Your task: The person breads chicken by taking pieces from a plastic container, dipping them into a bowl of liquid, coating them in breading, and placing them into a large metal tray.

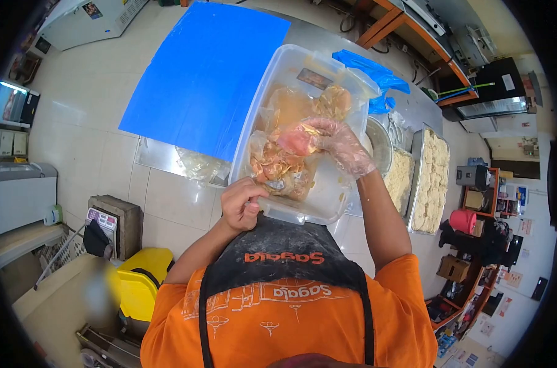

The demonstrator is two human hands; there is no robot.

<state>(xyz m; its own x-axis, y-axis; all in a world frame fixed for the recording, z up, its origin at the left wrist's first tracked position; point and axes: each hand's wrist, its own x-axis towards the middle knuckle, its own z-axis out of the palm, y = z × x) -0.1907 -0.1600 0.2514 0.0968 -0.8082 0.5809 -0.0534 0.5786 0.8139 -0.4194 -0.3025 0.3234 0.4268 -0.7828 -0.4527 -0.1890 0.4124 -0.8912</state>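
Observation:
My right hand [340, 144], in a clear plastic glove, is closed on a pink piece of raw meat [295, 140] coated with marinade. It holds the meat over a translucent plastic tub [335, 195]. Inside the tub lies an open clear bag of marinated meat pieces [277, 164]. Another knotted bag of marinated food [333, 102] rests at the tub's far end. My bare left hand [241, 202] has its fingers curled at the near left corner, where the bag and the tub rim meet. What its fingers grip there is hidden.
A large blue sheet [205, 73] covers the table left of the tub. On the right are a blue plastic bag [376, 76], a round metal bowl [379, 141] and a tray of pale, coated-looking food [430, 184]. Below left stands a yellow bin [144, 282].

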